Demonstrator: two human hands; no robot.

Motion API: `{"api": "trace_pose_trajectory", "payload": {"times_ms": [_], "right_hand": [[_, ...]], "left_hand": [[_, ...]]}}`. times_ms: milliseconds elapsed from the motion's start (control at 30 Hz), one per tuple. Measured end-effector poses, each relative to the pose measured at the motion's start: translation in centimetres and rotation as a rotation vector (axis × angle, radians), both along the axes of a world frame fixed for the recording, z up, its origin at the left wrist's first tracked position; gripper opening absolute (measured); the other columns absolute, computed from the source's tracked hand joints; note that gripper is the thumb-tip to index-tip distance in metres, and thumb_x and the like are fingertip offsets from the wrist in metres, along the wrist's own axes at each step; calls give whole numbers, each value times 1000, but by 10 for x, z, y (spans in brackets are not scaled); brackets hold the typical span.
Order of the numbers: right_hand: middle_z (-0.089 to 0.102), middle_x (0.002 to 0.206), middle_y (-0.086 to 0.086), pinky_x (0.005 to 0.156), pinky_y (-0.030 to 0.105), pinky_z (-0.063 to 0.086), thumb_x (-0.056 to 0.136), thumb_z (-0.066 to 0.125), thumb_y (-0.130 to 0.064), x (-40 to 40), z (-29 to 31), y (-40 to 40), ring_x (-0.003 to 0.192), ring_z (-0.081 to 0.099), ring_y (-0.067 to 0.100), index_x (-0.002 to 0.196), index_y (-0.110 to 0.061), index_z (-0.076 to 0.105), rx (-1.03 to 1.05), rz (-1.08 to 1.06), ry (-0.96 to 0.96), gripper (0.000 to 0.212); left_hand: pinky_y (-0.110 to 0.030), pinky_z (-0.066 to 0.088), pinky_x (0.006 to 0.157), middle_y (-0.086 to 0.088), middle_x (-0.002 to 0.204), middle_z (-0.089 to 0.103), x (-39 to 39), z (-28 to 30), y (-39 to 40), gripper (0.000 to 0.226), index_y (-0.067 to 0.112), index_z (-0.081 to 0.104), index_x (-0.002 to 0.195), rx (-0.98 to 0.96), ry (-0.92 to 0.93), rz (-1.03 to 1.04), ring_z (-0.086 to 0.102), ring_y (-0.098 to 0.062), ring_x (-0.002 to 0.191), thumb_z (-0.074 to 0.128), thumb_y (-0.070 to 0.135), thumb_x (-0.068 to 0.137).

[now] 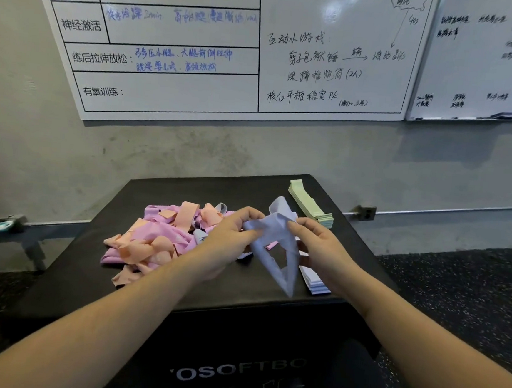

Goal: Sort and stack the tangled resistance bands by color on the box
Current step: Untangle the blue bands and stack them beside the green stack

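Both hands, left hand and right hand, pinch a pale lavender band, seemingly twisted, each grip closed on it. The black box carries a pink-and-peach tangle, green stack and lavender stack.

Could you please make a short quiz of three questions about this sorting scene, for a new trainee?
1. True or false: the green stack lies at the far right corner of the box.
2. Which band do the left hand and right hand hold? A) pink B) lavender band C) orange
3. Fill in: the tangled pile mixes mostly pink and ____ bands.

Key: 1 true; 2 B; 3 orange.
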State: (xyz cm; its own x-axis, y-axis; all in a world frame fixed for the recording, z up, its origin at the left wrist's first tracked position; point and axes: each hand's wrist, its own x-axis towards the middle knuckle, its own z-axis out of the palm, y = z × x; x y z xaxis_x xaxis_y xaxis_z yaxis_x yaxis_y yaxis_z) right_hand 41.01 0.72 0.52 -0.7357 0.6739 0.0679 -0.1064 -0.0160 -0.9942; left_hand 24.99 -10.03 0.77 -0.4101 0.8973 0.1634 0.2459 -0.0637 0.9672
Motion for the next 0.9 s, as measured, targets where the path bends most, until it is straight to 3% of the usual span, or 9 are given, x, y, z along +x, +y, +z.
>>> {"api": "trace_pose_trajectory", "payload": {"times_ms": [133, 233, 333, 433, 500, 600, 667, 800, 900], "right_hand": [[65, 89, 3, 63, 26, 53, 103, 55, -16, 1, 0, -1, 67, 64, 10, 102, -16, 58, 40, -71, 2, 3], [71, 84, -7, 64, 27, 54, 102, 49, -13, 5, 4, -3, 67, 67, 11, 117, -32, 59, 88, -48, -26, 26], [65, 89, -1, 71, 31, 56, 101, 50, -13, 7, 5, -6, 80, 64, 12, 116, -43, 63, 238, -50, -78, 36], [63, 98, 1, 82, 43, 58, 94, 54, -12, 7, 3, -7, 83, 63, 20, 118, -52, 59, 371, -82, -150, 47], [64, 103, 0, 84, 39, 59, 90, 57, -12, 9, 2, -7, 84, 64, 19, 123, -56, 55, 440, -79, -180, 56], [67, 99, -5, 73, 16, 49, 90, 58, -9, 13, 5, -10, 74, 58, -1, 117, -49, 62, 543, -28, -193, 49], [66, 92, -10, 70, 12, 47, 92, 61, -11, 13, 7, -11, 73, 59, -3, 103, -47, 65, 580, -57, -182, 38], [66, 104, -9, 71, 12, 48, 91, 67, -16, 16, 8, -7, 87, 66, 8, 95, -35, 63, 551, -119, -178, 20], [67, 117, 1, 81, 26, 54, 88, 58, -1, 18, 5, -6, 93, 68, 14, 115, -33, 55, 343, 23, -102, 42]], "left_hand": [[-46, 41, 83, -12, 92, 59, 13, 4, 0, 24, 34, 66, 82, -5, -39, -61, 53, -28, 89, 55, 13, 79], [-47, 41, 85, -12, 97, 62, 18, 6, 0, 29, 32, 69, 84, 6, -82, -89, 55, -29, 94, 55, 8, 74], [-43, 46, 90, -6, 100, 68, 22, 7, 1, 38, 34, 71, 83, -17, -63, -87, 60, -25, 99, 51, 6, 69], [-32, 48, 80, -2, 96, 70, 27, 8, 1, 36, 26, 70, 91, -54, 21, -99, 63, -17, 91, 49, 2, 77], [-27, 47, 77, 2, 92, 68, 34, 10, -1, 33, 17, 67, 93, -29, 24, -99, 62, -11, 86, 45, -6, 86], [-23, 46, 77, 3, 88, 69, 36, 13, -1, 27, 16, 66, 89, -17, 25, -63, 60, -11, 87, 45, 0, 92], [-17, 46, 72, 5, 85, 66, 35, 14, -1, 19, 17, 64, 87, -34, 72, -11, 58, -10, 85, 50, 9, 96], [-19, 51, 73, 2, 92, 66, 35, 10, -4, 18, 22, 60, 95, -73, 198, -47, 61, -3, 81, 75, 29, 90], [-11, 49, 66, 4, 91, 66, 37, 12, -7, 18, 20, 60, 99, -98, 254, -73, 60, 6, 74, 74, 29, 92]]}}
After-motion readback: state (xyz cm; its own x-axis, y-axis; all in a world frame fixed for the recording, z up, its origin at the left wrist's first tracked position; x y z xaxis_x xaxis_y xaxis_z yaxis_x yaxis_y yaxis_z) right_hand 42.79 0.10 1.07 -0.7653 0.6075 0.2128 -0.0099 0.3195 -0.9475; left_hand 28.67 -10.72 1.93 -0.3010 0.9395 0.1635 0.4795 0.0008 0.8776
